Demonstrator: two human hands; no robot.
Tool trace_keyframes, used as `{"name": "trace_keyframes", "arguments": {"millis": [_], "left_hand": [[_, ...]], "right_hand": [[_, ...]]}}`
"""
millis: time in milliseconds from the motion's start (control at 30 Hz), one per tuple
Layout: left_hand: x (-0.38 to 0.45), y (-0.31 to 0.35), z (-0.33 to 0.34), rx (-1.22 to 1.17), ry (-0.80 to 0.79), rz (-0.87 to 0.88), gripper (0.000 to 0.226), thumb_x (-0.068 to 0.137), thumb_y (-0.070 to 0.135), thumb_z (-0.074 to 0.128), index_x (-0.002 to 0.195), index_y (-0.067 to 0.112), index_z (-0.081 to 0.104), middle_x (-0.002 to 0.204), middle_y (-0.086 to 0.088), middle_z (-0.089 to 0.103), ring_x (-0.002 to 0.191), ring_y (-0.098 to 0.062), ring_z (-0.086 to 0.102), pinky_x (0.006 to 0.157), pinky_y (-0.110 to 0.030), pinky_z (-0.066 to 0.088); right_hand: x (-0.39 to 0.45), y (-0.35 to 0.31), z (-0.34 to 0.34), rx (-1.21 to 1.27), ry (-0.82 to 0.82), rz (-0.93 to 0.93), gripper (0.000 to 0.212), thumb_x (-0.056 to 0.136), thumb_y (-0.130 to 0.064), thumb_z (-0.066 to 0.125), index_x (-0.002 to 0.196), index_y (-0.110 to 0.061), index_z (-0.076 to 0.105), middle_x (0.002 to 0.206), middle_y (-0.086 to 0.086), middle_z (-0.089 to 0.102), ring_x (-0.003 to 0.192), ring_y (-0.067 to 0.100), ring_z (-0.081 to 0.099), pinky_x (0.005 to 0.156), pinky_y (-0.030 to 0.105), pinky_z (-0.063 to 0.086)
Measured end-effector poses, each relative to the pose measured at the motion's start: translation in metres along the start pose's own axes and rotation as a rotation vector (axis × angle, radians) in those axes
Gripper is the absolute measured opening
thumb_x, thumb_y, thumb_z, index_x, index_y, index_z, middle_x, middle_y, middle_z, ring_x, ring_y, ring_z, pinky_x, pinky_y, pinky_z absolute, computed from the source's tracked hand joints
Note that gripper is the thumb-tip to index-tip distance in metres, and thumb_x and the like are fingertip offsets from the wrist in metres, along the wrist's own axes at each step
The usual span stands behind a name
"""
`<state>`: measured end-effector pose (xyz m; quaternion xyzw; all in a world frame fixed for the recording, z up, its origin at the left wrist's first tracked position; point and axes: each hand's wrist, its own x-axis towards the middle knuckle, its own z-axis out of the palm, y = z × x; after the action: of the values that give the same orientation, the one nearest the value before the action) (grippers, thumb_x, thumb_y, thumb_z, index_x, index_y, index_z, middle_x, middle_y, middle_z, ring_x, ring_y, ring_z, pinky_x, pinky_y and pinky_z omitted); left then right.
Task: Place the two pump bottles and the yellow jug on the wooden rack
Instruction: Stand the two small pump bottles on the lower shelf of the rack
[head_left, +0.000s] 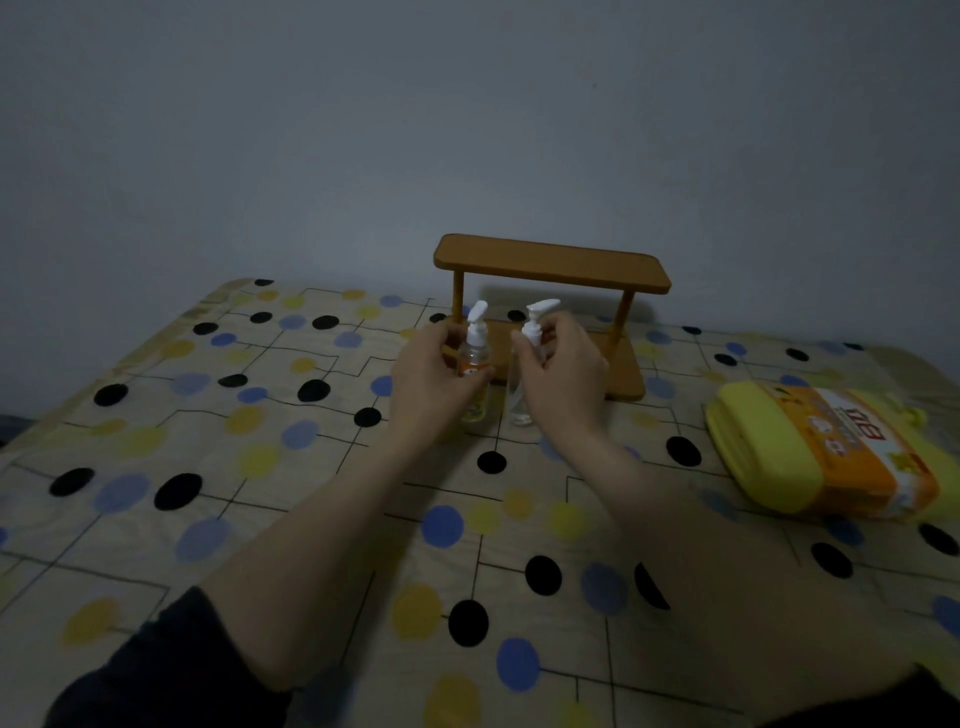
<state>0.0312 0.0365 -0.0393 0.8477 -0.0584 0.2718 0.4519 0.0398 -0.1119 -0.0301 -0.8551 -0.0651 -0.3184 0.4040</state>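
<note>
- Left hand (434, 376): fingers wrapped around the left pump bottle (475, 364), a clear plastic cylinder with a white pump head and orange label, held upright.
- Right hand (563, 369): closed around the right pump bottle (522, 384), clear, white-capped, also upright.
- Both bottles stand just in front of the wooden rack (550, 267), a two-tier orange-brown shelf with rounded corners and slim posts.
- Yellow jug (821, 452): glossy, lying on its side on the table (208, 467), well right of the rack.
- Table covering: quilted fabric, dotted black, blue and yellow.
</note>
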Motion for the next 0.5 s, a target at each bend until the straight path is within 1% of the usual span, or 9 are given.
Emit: {"name": "trace_keyframes", "arguments": {"millis": [133, 200, 267, 333, 400, 500], "left_hand": [[-0.002, -0.003, 0.002, -0.019, -0.002, -0.004, 0.036, 0.071, 0.033, 0.083, 0.095, 0.024, 0.058, 0.091, 0.010, 0.064, 0.078, -0.008, 0.064, 0.067, -0.039, 0.059], [-0.004, -0.005, 0.003, -0.032, -0.001, 0.000, 0.035, 0.071, 0.032, 0.083, 0.092, 0.025, 0.056, 0.088, 0.010, 0.065, 0.076, -0.007, 0.064, 0.066, -0.038, 0.058], [-0.005, -0.006, 0.003, -0.045, 0.000, 0.008, 0.035, 0.072, 0.030, 0.083, 0.092, 0.024, 0.055, 0.088, 0.009, 0.065, 0.076, -0.005, 0.063, 0.066, -0.036, 0.057], [-0.006, -0.005, 0.004, -0.055, 0.000, 0.013, 0.034, 0.073, 0.029, 0.082, 0.093, 0.023, 0.056, 0.089, 0.008, 0.065, 0.078, -0.005, 0.062, 0.067, -0.032, 0.057], [-0.007, -0.005, 0.004, -0.062, 0.002, 0.010, 0.034, 0.074, 0.030, 0.082, 0.094, 0.022, 0.056, 0.090, 0.009, 0.065, 0.079, -0.003, 0.061, 0.067, -0.029, 0.055], [-0.008, -0.006, 0.005, -0.062, 0.005, -0.004, 0.034, 0.075, 0.029, 0.081, 0.097, 0.022, 0.056, 0.091, 0.011, 0.063, 0.081, -0.001, 0.061, 0.070, -0.028, 0.055]], "right_hand": [[-0.004, 0.002, 0.003, -0.003, 0.002, 0.015, 0.020, 0.093, -0.036, 0.061, 0.091, -0.018, 0.054, 0.081, -0.004, 0.059, 0.069, 0.012, 0.056, 0.062, 0.039, 0.052], [-0.006, 0.001, 0.006, -0.007, 0.013, 0.010, 0.021, 0.093, -0.036, 0.062, 0.091, -0.018, 0.052, 0.082, -0.004, 0.058, 0.068, 0.011, 0.054, 0.060, 0.036, 0.050], [-0.009, -0.001, 0.009, -0.022, 0.018, -0.006, 0.020, 0.093, -0.037, 0.061, 0.091, -0.021, 0.048, 0.084, -0.005, 0.056, 0.067, 0.007, 0.050, 0.058, 0.029, 0.044], [-0.012, -0.002, 0.010, -0.032, 0.019, -0.015, 0.021, 0.093, -0.037, 0.061, 0.092, -0.025, 0.044, 0.085, -0.005, 0.055, 0.068, 0.009, 0.050, 0.056, 0.027, 0.040], [-0.014, -0.001, 0.012, -0.025, 0.021, -0.004, 0.022, 0.093, -0.038, 0.060, 0.092, -0.026, 0.042, 0.084, -0.005, 0.055, 0.070, 0.012, 0.052, 0.056, 0.028, 0.039], [-0.015, -0.001, 0.011, 0.004, 0.030, 0.028, 0.022, 0.093, -0.039, 0.060, 0.093, -0.027, 0.041, 0.084, -0.007, 0.055, 0.071, 0.011, 0.053, 0.059, 0.030, 0.044]]}}
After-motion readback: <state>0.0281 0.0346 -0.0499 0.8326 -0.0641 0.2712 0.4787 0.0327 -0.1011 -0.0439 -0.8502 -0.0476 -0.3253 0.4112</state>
